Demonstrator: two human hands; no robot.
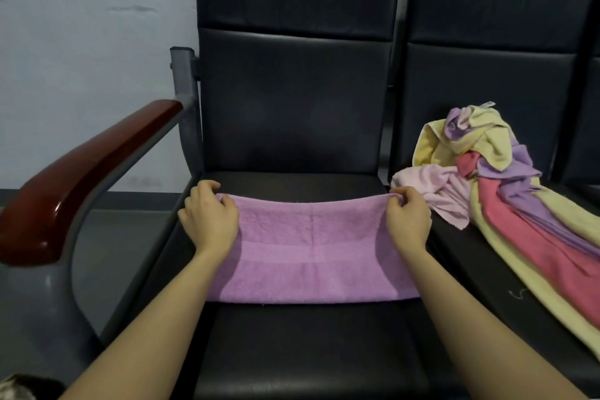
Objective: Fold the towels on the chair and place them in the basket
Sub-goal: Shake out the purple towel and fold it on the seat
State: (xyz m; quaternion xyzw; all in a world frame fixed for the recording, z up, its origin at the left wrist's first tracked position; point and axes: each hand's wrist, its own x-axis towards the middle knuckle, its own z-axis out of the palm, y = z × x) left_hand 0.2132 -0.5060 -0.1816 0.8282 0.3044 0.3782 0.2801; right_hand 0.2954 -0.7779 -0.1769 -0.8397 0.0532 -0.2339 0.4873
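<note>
Purple towel (311, 250) flat on chair seat (308, 351), far corners pinched by curled fingers of left hand (209, 219) and right hand (409, 221), towel stretched between them

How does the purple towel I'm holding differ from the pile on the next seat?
The purple towel lies flat and spread on the near seat; the pile of towels is crumpled and trails over the next seat. The purple towel is one colour; the pile mixes yellow, pink, red and lilac. The left hand and right hand pinch the purple towel's far corners; nothing holds the pile. Both are terry cloth.
</note>
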